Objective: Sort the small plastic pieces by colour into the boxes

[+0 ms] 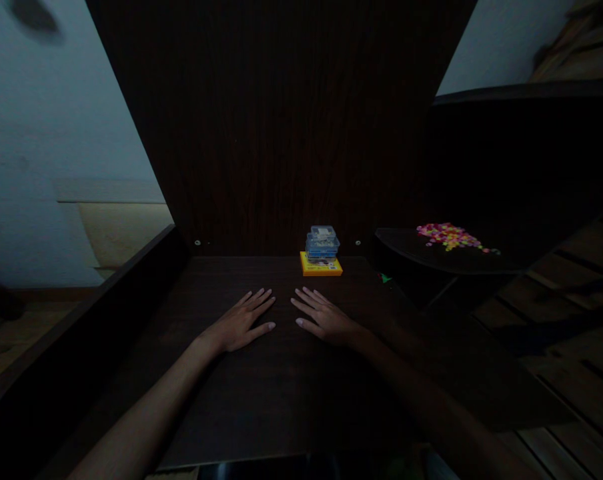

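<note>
My left hand (pixel 241 323) lies flat on the dark wooden desk surface (pixel 281 393), fingers spread and holding nothing. Opposite it, my right hand (pixel 325 317) also rests palm down with its fingers apart. A gap separates the two thumbs. Just beyond my right hand, a flat yellow box (pixel 321 268) sits against the back panel. On top of it are stacked clear plastic cases (pixel 322 243), bluish in the dim light; their contents are too small to tell.
A tall dark back panel (pixel 281 133) rises behind the desk, and a low side board (pixel 106 300) borders the left. To the right, a rounded shelf (pixel 406 245) carries a pile of small pink and yellow pieces (pixel 450 236). Something green (pixel 385 278) shows below it.
</note>
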Action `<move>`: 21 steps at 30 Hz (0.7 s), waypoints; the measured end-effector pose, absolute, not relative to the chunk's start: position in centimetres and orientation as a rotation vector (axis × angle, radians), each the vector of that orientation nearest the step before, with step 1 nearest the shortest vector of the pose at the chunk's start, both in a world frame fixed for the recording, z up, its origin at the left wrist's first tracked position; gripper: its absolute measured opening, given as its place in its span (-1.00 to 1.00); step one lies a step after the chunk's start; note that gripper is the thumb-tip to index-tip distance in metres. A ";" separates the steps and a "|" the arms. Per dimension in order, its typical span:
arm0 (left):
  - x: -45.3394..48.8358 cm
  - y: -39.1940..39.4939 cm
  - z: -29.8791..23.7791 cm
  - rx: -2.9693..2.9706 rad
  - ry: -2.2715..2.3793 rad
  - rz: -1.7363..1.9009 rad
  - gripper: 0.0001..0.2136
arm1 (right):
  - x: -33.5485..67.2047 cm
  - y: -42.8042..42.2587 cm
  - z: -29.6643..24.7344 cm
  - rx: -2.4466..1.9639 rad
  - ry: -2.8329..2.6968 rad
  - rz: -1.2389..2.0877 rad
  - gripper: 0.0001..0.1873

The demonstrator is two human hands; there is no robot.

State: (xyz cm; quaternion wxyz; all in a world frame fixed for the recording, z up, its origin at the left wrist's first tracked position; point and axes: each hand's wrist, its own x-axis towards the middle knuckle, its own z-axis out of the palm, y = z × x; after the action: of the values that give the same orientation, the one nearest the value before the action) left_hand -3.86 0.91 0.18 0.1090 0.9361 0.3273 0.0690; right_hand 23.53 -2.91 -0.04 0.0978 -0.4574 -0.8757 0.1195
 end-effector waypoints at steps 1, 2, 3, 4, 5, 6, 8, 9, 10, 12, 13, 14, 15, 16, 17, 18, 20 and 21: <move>-3.8 0.9 0.2 2.755 0.963 0.201 -0.38 | 23.5 -2.9 0.0 -1.357 -2.595 0.353 -0.35; -3.8 0.9 0.3 2.756 0.965 0.201 -0.38 | 23.5 -2.9 0.0 -1.361 -2.596 0.352 -0.35; -3.8 0.8 0.3 2.754 0.971 0.200 -0.38 | 23.5 -3.0 0.0 -1.364 -2.595 0.350 -0.36; -3.7 0.8 0.4 2.750 0.977 0.193 -0.38 | 23.5 -3.0 0.0 -1.365 -2.594 0.346 -0.36; -3.7 0.8 0.4 2.745 0.984 0.183 -0.37 | 23.5 -3.0 0.0 -1.364 -2.591 0.342 -0.36; -3.7 0.8 0.5 2.740 0.988 0.171 -0.37 | 23.5 -3.0 0.0 -1.362 -2.589 0.337 -0.36; -3.7 0.7 0.5 2.737 0.991 0.165 -0.37 | 23.5 -3.0 0.0 -1.355 -2.591 0.329 -0.36; -3.7 0.8 0.5 2.739 0.987 0.169 -0.37 | 23.5 -3.0 0.0 -1.353 -2.594 0.327 -0.35; -3.7 0.8 0.4 2.742 0.982 0.177 -0.37 | 23.5 -3.1 0.0 -1.353 -2.595 0.326 -0.35; -3.7 0.8 0.3 2.749 0.974 0.197 -0.37 | 23.5 -3.1 0.0 -1.356 -2.591 0.329 -0.35; -3.8 0.9 0.3 2.751 0.971 0.205 -0.38 | 23.5 -3.1 0.0 -1.358 -2.587 0.331 -0.36; -3.8 0.9 0.2 2.750 0.967 0.210 -0.38 | 23.4 -3.0 0.0 -1.360 -2.582 0.333 -0.36; -3.8 0.9 0.1 2.748 0.966 0.212 -0.38 | 23.4 -3.0 -0.1 -1.359 -2.579 0.337 -0.37; -3.8 0.9 0.1 2.742 0.968 0.210 -0.38 | 23.4 -3.0 -0.1 -1.357 -2.577 0.342 -0.37; -3.8 0.9 0.1 2.734 0.969 0.204 -0.37 | 23.5 -3.0 -0.2 -1.353 -2.576 0.346 -0.37; -3.8 0.9 0.1 2.726 0.971 0.199 -0.37 | 23.5 -2.9 -0.2 -1.349 -2.572 0.350 -0.37; -3.8 0.9 0.2 2.715 0.969 0.207 -0.37 | 23.5 -2.8 -0.4 -1.342 -2.562 0.360 -0.37; -3.8 0.8 0.2 2.715 0.962 0.221 -0.38 | 23.5 -2.8 -0.4 -1.340 -2.556 0.365 -0.37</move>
State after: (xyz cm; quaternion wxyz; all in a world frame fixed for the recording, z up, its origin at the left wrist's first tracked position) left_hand -3.79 0.85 0.20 0.1260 0.9323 0.3305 0.0757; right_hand 23.53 -2.81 -0.41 0.1162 -0.4576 -0.8727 0.1246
